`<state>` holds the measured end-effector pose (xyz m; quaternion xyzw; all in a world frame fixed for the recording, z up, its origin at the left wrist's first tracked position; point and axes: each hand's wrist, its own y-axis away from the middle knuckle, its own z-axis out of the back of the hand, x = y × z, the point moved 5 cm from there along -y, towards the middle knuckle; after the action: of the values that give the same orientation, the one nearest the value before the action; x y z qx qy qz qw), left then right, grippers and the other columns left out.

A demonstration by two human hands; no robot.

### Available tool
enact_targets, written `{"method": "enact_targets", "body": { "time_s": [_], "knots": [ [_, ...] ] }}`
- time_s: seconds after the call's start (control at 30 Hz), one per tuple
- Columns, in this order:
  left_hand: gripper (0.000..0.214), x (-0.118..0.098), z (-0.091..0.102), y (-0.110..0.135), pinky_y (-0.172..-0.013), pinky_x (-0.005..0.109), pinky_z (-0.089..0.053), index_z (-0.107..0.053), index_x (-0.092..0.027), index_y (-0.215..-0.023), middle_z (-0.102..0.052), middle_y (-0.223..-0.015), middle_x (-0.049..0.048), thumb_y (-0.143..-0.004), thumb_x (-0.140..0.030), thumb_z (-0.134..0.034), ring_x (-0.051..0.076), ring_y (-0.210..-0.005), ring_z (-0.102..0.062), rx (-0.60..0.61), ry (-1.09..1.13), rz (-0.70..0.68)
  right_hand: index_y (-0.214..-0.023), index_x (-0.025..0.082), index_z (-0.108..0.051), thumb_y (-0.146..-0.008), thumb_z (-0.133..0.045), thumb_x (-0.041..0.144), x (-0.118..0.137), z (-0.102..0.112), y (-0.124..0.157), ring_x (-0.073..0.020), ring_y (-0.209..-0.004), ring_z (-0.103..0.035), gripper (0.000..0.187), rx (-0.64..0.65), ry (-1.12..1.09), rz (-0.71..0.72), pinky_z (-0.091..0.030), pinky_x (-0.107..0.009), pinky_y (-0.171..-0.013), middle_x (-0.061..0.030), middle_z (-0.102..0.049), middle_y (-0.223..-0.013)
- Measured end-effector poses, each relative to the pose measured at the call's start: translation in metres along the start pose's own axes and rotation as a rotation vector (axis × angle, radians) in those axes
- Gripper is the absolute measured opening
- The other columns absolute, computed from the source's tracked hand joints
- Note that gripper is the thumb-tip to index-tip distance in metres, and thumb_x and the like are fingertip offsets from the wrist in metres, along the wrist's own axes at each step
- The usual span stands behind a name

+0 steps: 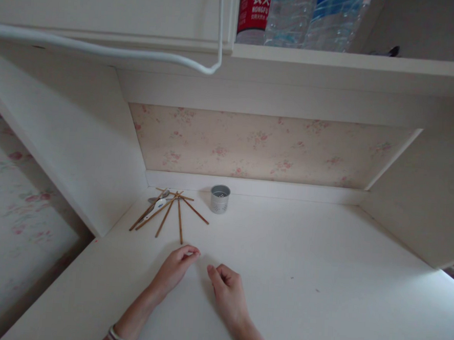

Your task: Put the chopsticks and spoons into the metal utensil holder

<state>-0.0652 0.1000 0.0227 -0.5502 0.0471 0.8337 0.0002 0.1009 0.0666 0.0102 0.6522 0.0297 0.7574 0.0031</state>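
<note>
Over the white desktop, my left hand (175,267) has its fingers bent and drawn together with the thumb close to the fingertips; nothing shows in it. Beside it, my right hand (227,290) is curled into a loose fist, thumb on the near side, with nothing visible inside. The two hands are apart. Just beyond my left hand, several wooden chopsticks (180,221) lie fanned out. A white-handled spoon (158,205) and other metal spoons lie partly among them at the left. To their right a silver perforated utensil holder (219,200) stands upright, its mouth facing up.
A white desktop (303,241) stretches to the right, with two small dark specks on it. Side panels close in both sides. Overhead, a shelf (334,58) carries plastic water bottles (290,17), and a white cable (160,57) hangs below the cabinet.
</note>
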Motion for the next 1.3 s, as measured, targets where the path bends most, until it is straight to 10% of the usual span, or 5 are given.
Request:
{"method": "enact_targets", "body": {
  "time_s": [1.3],
  "knots": [
    [0.034, -0.0064, 0.0000, 0.0022, -0.089, 0.030, -0.044, -0.070, -0.017, -0.091, -0.073, -0.096, 0.0060, -0.080, -0.046, -0.054, 0.023, -0.097, -0.064, 0.005, 0.007, 0.020, -0.054, 0.022, -0.036, -0.084, -0.051, 0.051, -0.0043, -0.0016, -0.0016, -0.0106, -0.053, -0.027, 0.045, 0.011, 0.014, -0.002, -0.021, -0.025, -0.049, 0.0061, -0.028, -0.053]
  ]
}}
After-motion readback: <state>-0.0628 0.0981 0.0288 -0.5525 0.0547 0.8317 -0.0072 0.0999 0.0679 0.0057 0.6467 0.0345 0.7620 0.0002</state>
